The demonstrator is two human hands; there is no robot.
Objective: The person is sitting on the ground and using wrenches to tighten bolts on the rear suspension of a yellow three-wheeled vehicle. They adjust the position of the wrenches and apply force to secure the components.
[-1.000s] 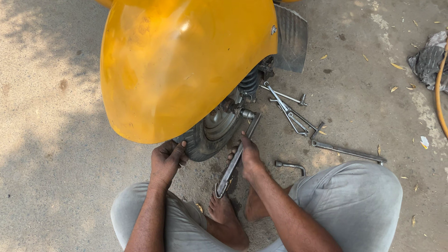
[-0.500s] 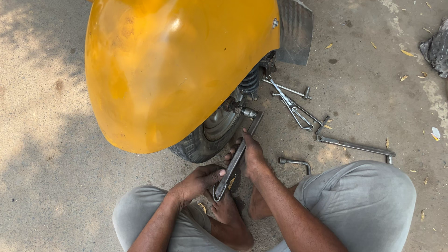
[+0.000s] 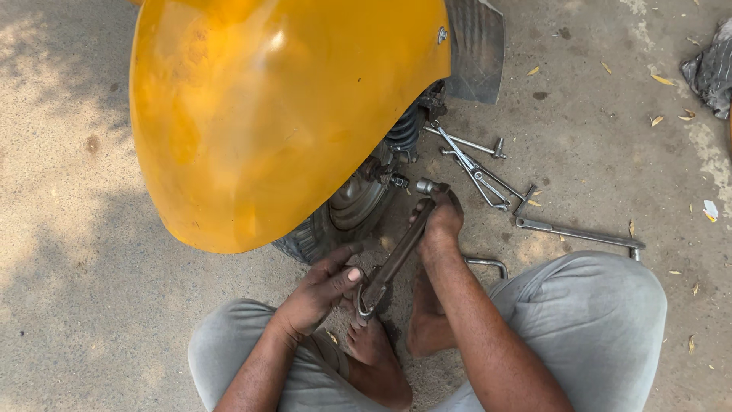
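Observation:
A long steel socket wrench (image 3: 396,252) slants from the wheel hub (image 3: 358,200) down toward my lap. My right hand (image 3: 441,221) is wrapped around its upper end, close to the socket head (image 3: 424,185). My left hand (image 3: 322,288) touches the lower end of the handle with thumb and fingers. The wheel sits under a big yellow fender (image 3: 274,107) of a scooter, with the black tyre (image 3: 305,243) showing below it. I squat on the ground, grey trousers (image 3: 602,320) and bare feet (image 3: 374,343) below the wrench.
Several loose steel wrenches (image 3: 476,168) lie on the concrete right of the wheel, and a long bar (image 3: 579,234) lies by my right knee. A bent rod (image 3: 488,263) lies under my right forearm. A black mudflap (image 3: 474,49) hangs above; crumpled cloth (image 3: 713,69) sits at far right.
My left hand left the tyre and came down to the wrench's lower end. My right hand slid up the wrench toward the socket head.

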